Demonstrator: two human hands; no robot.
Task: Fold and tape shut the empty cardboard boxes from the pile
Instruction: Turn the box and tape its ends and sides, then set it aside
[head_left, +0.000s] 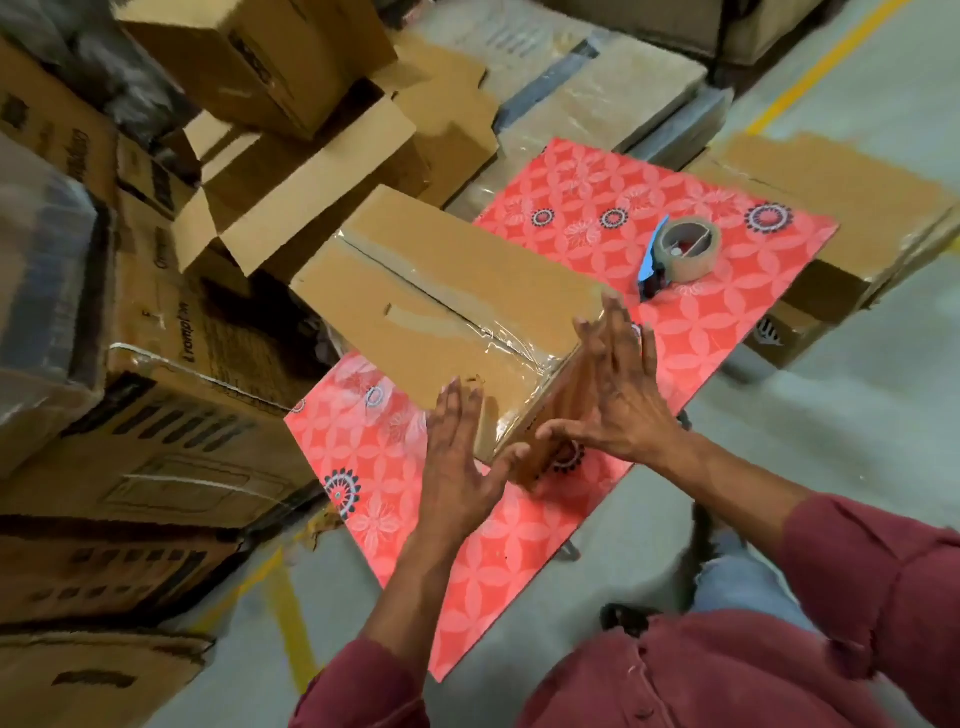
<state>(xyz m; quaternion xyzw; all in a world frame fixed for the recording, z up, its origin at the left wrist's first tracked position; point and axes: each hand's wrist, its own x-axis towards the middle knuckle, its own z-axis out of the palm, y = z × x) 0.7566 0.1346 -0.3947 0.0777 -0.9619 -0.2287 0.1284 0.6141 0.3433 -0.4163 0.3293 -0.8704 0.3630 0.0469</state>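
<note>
So the cardboard box (441, 301) sits on the red patterned table (519, 571), its top seam covered in shiny clear tape. Both hands lie flat with straight fingers: left hand (457, 462) at the near corner, right hand (613, 395) pressing the end face. A tape roll (685, 252) with a blue cutter sits further back. Rough brown boxes (291, 171) pile up on the left.

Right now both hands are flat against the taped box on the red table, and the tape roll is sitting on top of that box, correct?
Not quite. The head view shows the tape roll sitting on the red table, beyond the box, not on top of it. The rest holds: left hand and right hand press flat against the taped box.
</note>
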